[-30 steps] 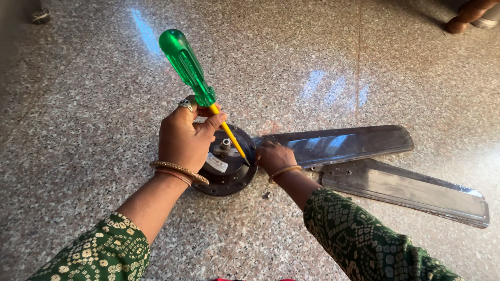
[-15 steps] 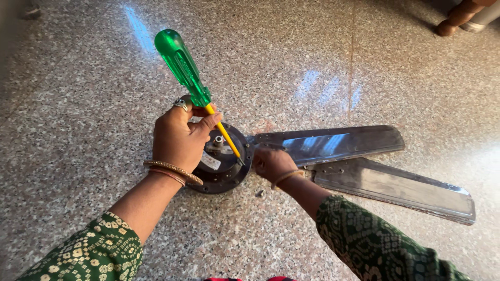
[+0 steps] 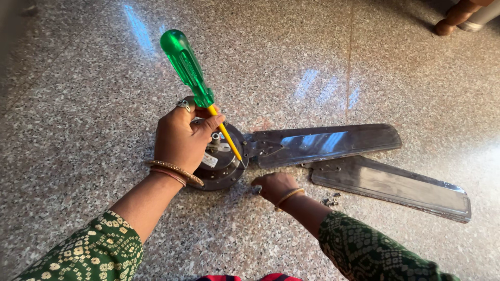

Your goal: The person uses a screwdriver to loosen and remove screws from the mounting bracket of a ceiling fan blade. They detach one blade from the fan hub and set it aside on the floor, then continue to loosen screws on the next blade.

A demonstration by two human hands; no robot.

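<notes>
My left hand [image 3: 181,136] grips a screwdriver [image 3: 195,78] with a green handle and yellow shaft; its tip rests at the rim of a dark round fan motor [image 3: 221,164] lying on the floor. One metal fan blade [image 3: 328,141] is joined to the motor on its right. A second blade [image 3: 390,184] lies loose beside it. My right hand [image 3: 274,186] is down on the floor just in front of the motor, fingers curled at a small dark piece; whether it holds it is unclear.
The floor [image 3: 78,104] is speckled grey stone. A few small screws [image 3: 330,199] lie near the loose blade's inner end. Another person's foot [image 3: 458,14] shows at the top right corner.
My right hand has left the blade's root at the motor and dropped to the floor in front of it. The screwdriver and left hand have stayed nearly in place.
</notes>
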